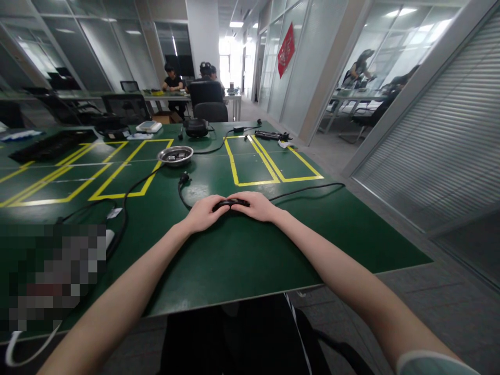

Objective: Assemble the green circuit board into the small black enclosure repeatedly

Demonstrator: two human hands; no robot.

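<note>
A small black object (231, 202) lies between my two hands on the green table (234, 260), near its front edge. My left hand (207, 212) is wrapped round its left end, and my right hand (257, 206) holds the right end. The fingertips and thumbs of both hands almost meet in the middle. One black cable (304, 192) runs off to the right from beside my right hand. Another, with a black plug (185, 178), curves up on the left of my left hand. What the fingers cover of the object is hidden.
Beyond my hands stands a metal bowl (175, 155) with small parts. Yellow tape marks rectangles on the table. A black device (196, 127), black rods (272, 136) and a black tray (52, 147) lie farther back. A blurred patch hides something at front left. People sit in the background.
</note>
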